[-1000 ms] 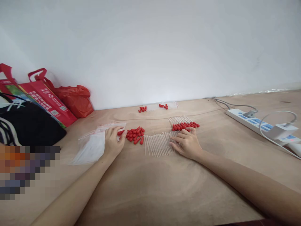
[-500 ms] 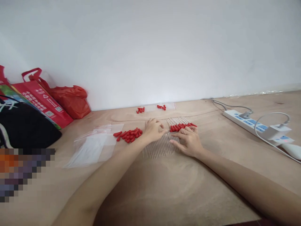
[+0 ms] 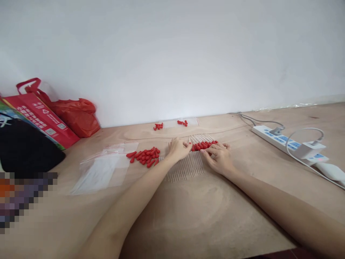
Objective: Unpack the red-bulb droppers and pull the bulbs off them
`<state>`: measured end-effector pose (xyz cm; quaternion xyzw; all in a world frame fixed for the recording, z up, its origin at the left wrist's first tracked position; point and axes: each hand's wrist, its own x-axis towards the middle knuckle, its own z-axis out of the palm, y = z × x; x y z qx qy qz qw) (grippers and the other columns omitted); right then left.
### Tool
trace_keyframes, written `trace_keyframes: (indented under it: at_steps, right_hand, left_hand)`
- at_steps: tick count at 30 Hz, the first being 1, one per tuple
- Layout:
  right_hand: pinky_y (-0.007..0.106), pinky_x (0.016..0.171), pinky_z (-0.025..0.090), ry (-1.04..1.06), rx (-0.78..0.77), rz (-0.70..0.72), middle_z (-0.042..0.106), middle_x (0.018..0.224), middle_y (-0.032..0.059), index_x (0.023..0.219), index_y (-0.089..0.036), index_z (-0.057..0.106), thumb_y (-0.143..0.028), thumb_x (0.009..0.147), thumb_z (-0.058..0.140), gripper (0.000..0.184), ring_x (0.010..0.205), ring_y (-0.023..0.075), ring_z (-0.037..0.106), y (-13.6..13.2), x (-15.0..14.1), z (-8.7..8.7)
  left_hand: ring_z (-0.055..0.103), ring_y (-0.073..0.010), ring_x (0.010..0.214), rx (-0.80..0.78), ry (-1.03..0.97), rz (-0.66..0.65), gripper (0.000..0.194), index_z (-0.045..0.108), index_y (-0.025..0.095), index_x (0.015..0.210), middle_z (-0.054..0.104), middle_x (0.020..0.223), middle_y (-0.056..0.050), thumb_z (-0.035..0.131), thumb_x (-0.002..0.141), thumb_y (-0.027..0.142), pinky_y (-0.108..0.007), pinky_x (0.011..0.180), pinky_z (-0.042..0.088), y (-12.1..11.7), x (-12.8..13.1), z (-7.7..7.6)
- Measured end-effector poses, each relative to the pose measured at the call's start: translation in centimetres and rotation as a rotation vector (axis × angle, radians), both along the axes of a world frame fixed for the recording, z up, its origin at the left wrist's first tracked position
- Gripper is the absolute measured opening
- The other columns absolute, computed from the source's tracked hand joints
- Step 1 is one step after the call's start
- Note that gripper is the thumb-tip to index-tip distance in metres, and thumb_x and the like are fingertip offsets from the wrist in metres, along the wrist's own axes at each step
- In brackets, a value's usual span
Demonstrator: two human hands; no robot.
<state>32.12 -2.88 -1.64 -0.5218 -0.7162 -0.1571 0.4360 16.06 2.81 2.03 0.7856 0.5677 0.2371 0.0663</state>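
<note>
Just right of a loose pile of red rubber bulbs (image 3: 147,156), my left hand (image 3: 179,149) has its thumb and forefinger closed on a red-bulbed dropper at the left end of a row. Clear thin tubes with red bulbs (image 3: 202,145) form that row, their tubes (image 3: 203,137) pointing to the wall. My right hand (image 3: 219,157) touches the row's right end, with bent fingers and thumb apart. Bare clear tubes (image 3: 185,168) lie side by side below both hands, partly covered by the left wrist.
Clear zip bags (image 3: 99,169) holding white contents lie at left. Near the wall, red bulbs (image 3: 158,126) rest by another clear bag (image 3: 192,121). A power strip (image 3: 277,138) with plugged cables stands at right. Red bags (image 3: 77,115) and a black bag (image 3: 29,147) occupy the left.
My left hand has moved onto the left end of the red-bulb row. My right hand's fingers have drawn in at the row's right end. The view has shifted slightly right.
</note>
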Motion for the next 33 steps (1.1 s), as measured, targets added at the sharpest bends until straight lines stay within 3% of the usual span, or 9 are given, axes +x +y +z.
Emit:
trace_keyframes:
  at_steps: [4, 9, 12, 16, 23, 29, 33]
  right_hand:
    - [0.035, 0.075, 0.029, 0.016, 0.020, 0.051, 0.062, 0.072, 0.0024, 0.082, -0.023, 0.066, -0.035, 0.081, 0.049, 0.021, 0.073, 0.0157, 0.053, -0.1, -0.3, -0.1]
    - [0.040, 0.084, 0.035, -0.132, 0.103, 0.237, 0.049, 0.119, 0.0132, 0.118, -0.020, 0.050, -0.039, 0.079, 0.050, 0.043, 0.106, 0.0241, 0.048, -0.9, -1.5, 0.1]
    - [0.045, 0.094, 0.027, -0.301, 0.081, 0.319, 0.047, 0.125, 0.0114, 0.122, -0.023, 0.046, -0.041, 0.080, 0.049, 0.046, 0.115, 0.0252, 0.041, -1.6, -2.5, 0.4]
    - [0.050, 0.100, 0.014, -0.374, 0.026, 0.350, 0.058, 0.114, 0.0060, 0.119, -0.025, 0.049, -0.040, 0.082, 0.047, 0.040, 0.114, 0.0229, 0.043, -2.2, -3.4, 0.6]
    - [0.046, 0.099, 0.017, -0.287, 0.078, 0.411, 0.069, 0.082, -0.0007, 0.097, -0.026, 0.062, -0.028, 0.085, 0.047, 0.020, 0.095, 0.0160, 0.057, -1.7, -4.1, 0.0]
    - [0.046, 0.099, 0.019, -0.275, 0.134, 0.438, 0.069, 0.078, -0.0014, 0.092, -0.026, 0.064, -0.023, 0.084, 0.047, 0.019, 0.092, 0.0151, 0.057, -1.5, -4.6, -0.3]
    - [0.046, 0.100, 0.017, -0.284, 0.191, 0.464, 0.069, 0.073, -0.0030, 0.090, -0.026, 0.063, -0.022, 0.083, 0.047, 0.018, 0.089, 0.0145, 0.058, -1.7, -4.6, 0.0]
  left_hand:
    - [0.053, -0.0212, 0.088, 0.176, -0.072, -0.028, 0.016, 0.063, 0.018, 0.066, 0.058, 0.086, -0.006, 0.057, 0.073, 0.031, -0.036, 0.077, 0.040, -2.0, -3.7, 0.0]
    - [0.053, -0.0196, 0.081, 0.511, 0.070, -0.240, 0.009, 0.060, 0.019, 0.070, 0.059, 0.078, -0.004, 0.055, 0.074, 0.026, -0.036, 0.074, 0.036, -5.7, -9.1, -0.4]
    - [0.054, -0.0175, 0.076, 0.660, 0.161, -0.322, 0.008, 0.059, 0.019, 0.069, 0.062, 0.077, -0.003, 0.053, 0.075, 0.022, -0.035, 0.072, 0.036, -7.3, -10.7, -0.8]
    - [0.056, -0.0164, 0.075, 0.810, 0.228, -0.398, 0.006, 0.059, 0.019, 0.073, 0.064, 0.077, -0.002, 0.053, 0.075, 0.018, -0.034, 0.074, 0.038, -7.8, -10.7, -1.4]
    - [0.057, -0.0164, 0.080, 0.809, 0.207, -0.425, 0.009, 0.061, 0.022, 0.079, 0.065, 0.078, -0.002, 0.052, 0.077, 0.020, -0.035, 0.079, 0.038, -7.4, -10.2, -1.9]
    - [0.054, -0.0201, 0.095, 0.624, 0.143, -0.467, 0.021, 0.060, 0.020, 0.095, 0.064, 0.098, -0.006, 0.052, 0.079, 0.031, -0.039, 0.088, 0.036, -7.0, -9.4, -2.1]
    - [0.057, -0.0172, 0.093, 0.578, 0.130, -0.519, 0.013, 0.061, 0.022, 0.084, 0.068, 0.088, 0.000, 0.049, 0.083, 0.027, -0.043, 0.098, 0.026, -6.9, -9.0, -2.1]
